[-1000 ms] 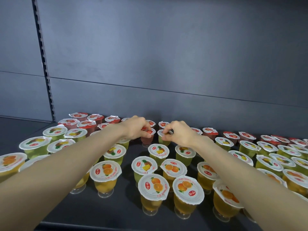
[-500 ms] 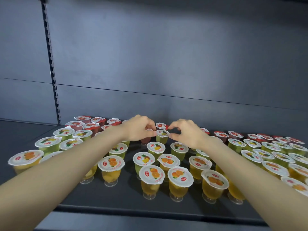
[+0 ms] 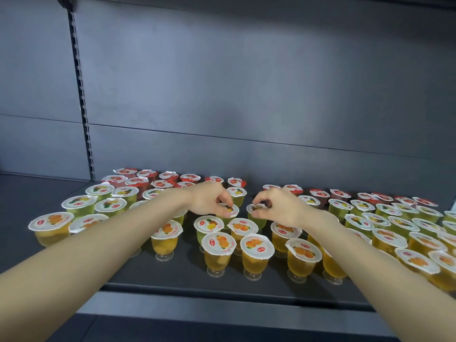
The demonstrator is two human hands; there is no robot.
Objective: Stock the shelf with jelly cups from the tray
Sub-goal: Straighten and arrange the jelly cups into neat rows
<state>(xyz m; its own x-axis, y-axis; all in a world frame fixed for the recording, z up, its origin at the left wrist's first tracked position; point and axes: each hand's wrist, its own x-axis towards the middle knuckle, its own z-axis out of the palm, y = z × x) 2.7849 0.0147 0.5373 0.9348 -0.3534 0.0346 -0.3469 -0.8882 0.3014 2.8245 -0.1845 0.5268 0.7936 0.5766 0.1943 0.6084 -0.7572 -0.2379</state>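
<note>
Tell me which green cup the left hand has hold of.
The green cup in the centre, just behind the pineapple cup standing among the orange ones; the left hand pinches its lid. The right hand pinches the neighbouring cup to its right.

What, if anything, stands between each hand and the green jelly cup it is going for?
Nothing visible. The left hand pinches the lid of the left cup, the right hand the right cup; neighbouring cups stand beside, not between.
</note>
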